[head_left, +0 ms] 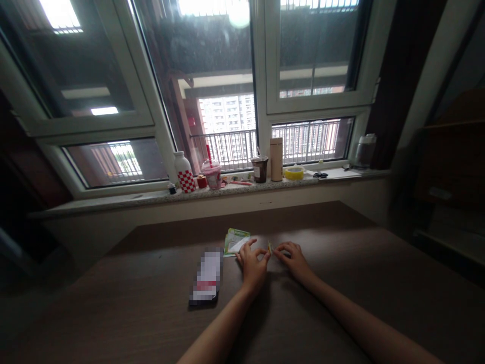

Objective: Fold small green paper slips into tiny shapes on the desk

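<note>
Above the middle of the table, my left hand is closed in a pinch of thumb and index finger on a small, thin yellow-green piece. Its kind is too small to make out. My right hand is just right of it, fingers drawn together at the piece's edge; what lies between its fingertips is too small to see. Green-and-white printed sheets or packets lie stacked behind my left hand, which partly covers their right corner. Left of my left hand lies a phone with a blurred screen.
The brown table reaches toward a windowsill. On the sill stand a red-checked white bottle, a pink drink cup, a dark drink cup, a tan flask, yellow tape, scissors and a clear jar.
</note>
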Motion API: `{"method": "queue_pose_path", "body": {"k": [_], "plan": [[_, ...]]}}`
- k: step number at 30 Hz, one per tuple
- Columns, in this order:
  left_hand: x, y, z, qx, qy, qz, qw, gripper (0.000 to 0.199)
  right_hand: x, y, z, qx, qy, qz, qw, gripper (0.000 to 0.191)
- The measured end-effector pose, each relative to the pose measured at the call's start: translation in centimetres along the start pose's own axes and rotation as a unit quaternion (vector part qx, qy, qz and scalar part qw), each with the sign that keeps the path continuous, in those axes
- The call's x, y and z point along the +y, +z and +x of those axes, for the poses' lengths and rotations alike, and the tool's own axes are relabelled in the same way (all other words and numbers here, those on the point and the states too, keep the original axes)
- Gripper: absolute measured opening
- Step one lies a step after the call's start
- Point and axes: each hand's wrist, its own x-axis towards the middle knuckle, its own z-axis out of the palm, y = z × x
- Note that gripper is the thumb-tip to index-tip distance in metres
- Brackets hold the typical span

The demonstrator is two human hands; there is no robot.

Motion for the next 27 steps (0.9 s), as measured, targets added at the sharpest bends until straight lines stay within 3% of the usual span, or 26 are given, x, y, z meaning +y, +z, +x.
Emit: {"method": "queue_pose_path", "body": {"k": [13,27], "plan": [[-0.05,0.04,0.03,-0.004,-0.008,0.01,1.0,0.007,0.32,0.12,-0.01,-0.014,-0.01,-0.023,1.0,0.018],[-0.3,0.21,-0.01,0.027,0.0,0.006,1.0,0.011,0.24,-0.02,0.11,0.005,-0.014,0.005,1.0,0.023]]}}
